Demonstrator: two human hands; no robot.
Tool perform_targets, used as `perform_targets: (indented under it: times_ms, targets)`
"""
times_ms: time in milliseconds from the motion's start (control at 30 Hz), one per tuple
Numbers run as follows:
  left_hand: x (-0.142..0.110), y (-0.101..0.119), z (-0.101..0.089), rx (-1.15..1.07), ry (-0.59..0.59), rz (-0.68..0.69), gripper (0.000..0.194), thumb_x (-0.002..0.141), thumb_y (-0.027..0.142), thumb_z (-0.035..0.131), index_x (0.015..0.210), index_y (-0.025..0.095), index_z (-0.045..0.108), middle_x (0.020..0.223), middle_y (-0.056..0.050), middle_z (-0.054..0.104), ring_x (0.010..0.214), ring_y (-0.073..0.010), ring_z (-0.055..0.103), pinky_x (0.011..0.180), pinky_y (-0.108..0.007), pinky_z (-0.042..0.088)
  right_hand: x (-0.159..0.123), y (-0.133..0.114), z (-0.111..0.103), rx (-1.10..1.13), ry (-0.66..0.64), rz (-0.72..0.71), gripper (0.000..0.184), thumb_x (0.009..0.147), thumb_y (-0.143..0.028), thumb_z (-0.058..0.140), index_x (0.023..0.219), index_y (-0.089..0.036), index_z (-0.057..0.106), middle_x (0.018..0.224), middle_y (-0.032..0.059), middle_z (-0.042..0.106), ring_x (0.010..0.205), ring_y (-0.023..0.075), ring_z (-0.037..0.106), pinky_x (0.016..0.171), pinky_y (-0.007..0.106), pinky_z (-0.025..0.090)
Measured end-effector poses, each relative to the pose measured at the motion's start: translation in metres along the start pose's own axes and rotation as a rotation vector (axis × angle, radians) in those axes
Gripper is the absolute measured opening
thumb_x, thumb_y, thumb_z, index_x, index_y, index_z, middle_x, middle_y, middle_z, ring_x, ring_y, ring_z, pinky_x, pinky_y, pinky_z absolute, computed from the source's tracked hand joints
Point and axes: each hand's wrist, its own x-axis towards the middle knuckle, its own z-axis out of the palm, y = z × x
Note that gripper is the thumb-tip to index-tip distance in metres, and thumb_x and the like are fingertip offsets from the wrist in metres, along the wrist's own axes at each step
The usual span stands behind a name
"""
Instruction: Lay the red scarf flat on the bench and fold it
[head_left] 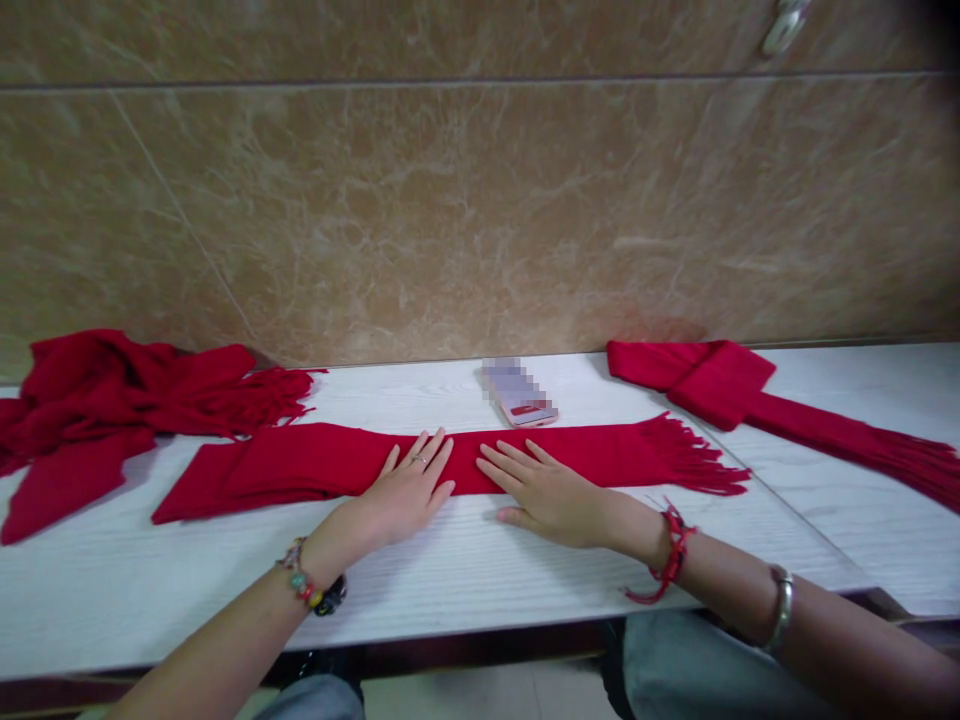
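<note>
A red scarf [300,462] lies folded lengthwise in a long strip across the white table, its fringe spread out at the right end. My left hand [409,490] rests on the middle of the strip, palm down with fingers spread. A little to its right, my right hand [551,490] lies flat on the same scarf, fingers stretched and apart. Neither hand grips the cloth. At the strip's left end the layers are uneven, and a lower fold sticks out.
On the left, a second red scarf [97,400] sits in a crumpled heap. Another red scarf [697,380], folded over itself, is at the right with its fringe trailing. A phone [517,392] lies behind the middle scarf. The marbled wall [450,220] borders the white table [465,580].
</note>
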Motion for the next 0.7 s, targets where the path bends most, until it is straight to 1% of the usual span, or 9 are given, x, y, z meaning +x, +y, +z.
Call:
perform_targets:
  times_ms: [133, 200, 267, 333, 400, 500, 567, 633, 700]
  targets:
    - [-0.003, -0.001, 0.002, -0.001, -0.009, 0.01, 0.057, 0.093, 0.037, 0.021, 0.142, 0.011, 0.008, 0.148, -0.009, 0.001, 0.136, -0.0234, 0.0, 0.107, -0.049, 0.015, -0.019, 0.014, -0.004, 0.024, -0.038, 0.029, 0.06, 0.091, -0.049, 0.029, 0.139, -0.013, 0.027, 0.144, 0.0134, 0.026, 0.132, 0.0292, 0.02, 0.103, 0.054, 0.024]
    - [-0.005, 0.004, -0.001, 0.013, -0.004, -0.009, 0.057, 0.093, 0.036, 0.022, 0.142, 0.009, 0.011, 0.148, -0.01, 0.003, 0.136, -0.0237, 0.003, 0.106, -0.049, 0.016, -0.021, 0.017, -0.006, 0.02, -0.032, 0.054, 0.061, 0.09, -0.05, 0.03, 0.138, -0.012, 0.028, 0.143, 0.0146, 0.026, 0.132, 0.03, 0.02, 0.103, 0.054, 0.025]
    - [-0.006, 0.01, -0.003, 0.055, 0.027, -0.02, 0.054, 0.092, 0.031, 0.023, 0.14, 0.007, 0.018, 0.148, -0.012, 0.008, 0.136, -0.0236, 0.007, 0.107, -0.047, 0.018, -0.016, 0.015, -0.008, -0.001, 0.009, 0.075, 0.062, 0.09, -0.048, 0.031, 0.138, -0.008, 0.028, 0.143, 0.0168, 0.026, 0.132, 0.0301, 0.019, 0.103, 0.053, 0.025]
    - [-0.004, 0.014, -0.004, 0.1, 0.06, 0.04, 0.051, 0.091, 0.023, 0.025, 0.139, 0.006, 0.023, 0.147, -0.013, 0.013, 0.135, -0.0221, 0.013, 0.107, -0.043, 0.019, -0.007, 0.01, -0.008, -0.023, 0.076, 0.098, 0.063, 0.091, -0.046, 0.032, 0.137, -0.004, 0.027, 0.143, 0.019, 0.024, 0.133, 0.0297, 0.019, 0.104, 0.051, 0.024]
    - [-0.001, 0.014, -0.004, 0.125, 0.075, 0.146, 0.05, 0.089, 0.017, 0.027, 0.138, 0.006, 0.025, 0.146, -0.013, 0.018, 0.134, -0.02, 0.018, 0.107, -0.038, 0.022, 0.001, 0.006, -0.006, -0.029, 0.131, 0.111, 0.062, 0.091, -0.043, 0.034, 0.137, -0.003, 0.027, 0.143, 0.0191, 0.024, 0.133, 0.0292, 0.019, 0.105, 0.05, 0.024]
    - [0.005, 0.009, -0.003, 0.136, 0.105, 0.248, 0.048, 0.089, 0.016, 0.027, 0.136, 0.008, 0.029, 0.144, -0.013, 0.028, 0.131, -0.0181, 0.027, 0.105, -0.033, 0.026, 0.002, 0.005, -0.002, -0.019, 0.122, 0.094, 0.056, 0.092, -0.04, 0.032, 0.138, -0.008, 0.028, 0.143, 0.0161, 0.027, 0.132, 0.0285, 0.021, 0.104, 0.052, 0.024]
    - [0.007, 0.005, -0.004, 0.154, 0.16, 0.225, 0.044, 0.09, 0.018, 0.027, 0.132, 0.008, 0.038, 0.139, -0.014, 0.037, 0.127, -0.0195, 0.035, 0.103, -0.033, 0.03, -0.006, 0.009, -0.001, -0.023, 0.078, 0.096, 0.055, 0.092, -0.04, 0.031, 0.138, -0.01, 0.029, 0.143, 0.0145, 0.028, 0.132, 0.0294, 0.021, 0.103, 0.054, 0.024]
    - [0.008, 0.003, -0.006, 0.166, 0.217, 0.139, 0.041, 0.091, 0.019, 0.026, 0.123, 0.007, 0.048, 0.129, -0.017, 0.048, 0.12, -0.0229, 0.044, 0.099, -0.036, 0.035, -0.019, 0.016, -0.003, -0.042, 0.039, 0.143, 0.055, 0.092, -0.042, 0.031, 0.138, -0.011, 0.029, 0.144, 0.0151, 0.027, 0.132, 0.0319, 0.02, 0.101, 0.056, 0.026]
    - [0.007, 0.003, -0.008, 0.151, 0.245, 0.062, 0.04, 0.09, 0.019, 0.026, 0.113, 0.006, 0.056, 0.117, -0.021, 0.056, 0.112, -0.027, 0.05, 0.093, -0.041, 0.04, -0.033, 0.023, -0.007, -0.075, -0.005, 0.208, 0.056, 0.091, -0.044, 0.032, 0.138, -0.012, 0.029, 0.144, 0.0169, 0.025, 0.131, 0.0353, 0.02, 0.098, 0.059, 0.029]
